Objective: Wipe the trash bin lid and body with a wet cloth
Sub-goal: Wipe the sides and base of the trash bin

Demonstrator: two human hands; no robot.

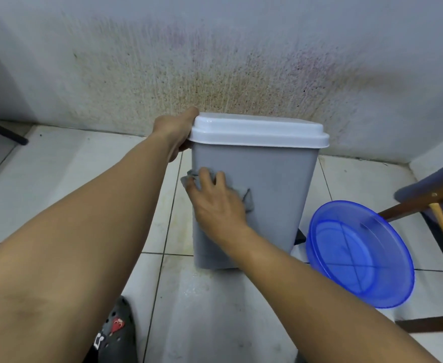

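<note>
Left hand (pixel 176 134) grips the lid (pixel 258 129) edge; right hand (pixel 215 200) presses a cloth (pixel 249 200) (grey) flat-fingered against the bin (pixel 272 184).

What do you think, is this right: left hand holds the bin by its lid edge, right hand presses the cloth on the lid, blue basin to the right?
Not quite. The head view shows the right hand pressing the cloth on the grey front of the bin, below the lid. The left hand and blue basin are as stated.

The grey trash bin (pixel 267 192) stands upright, white lid (pixel 257 129) closed, a seemingly damp cloth (pixel 249 203) against its front.
</note>
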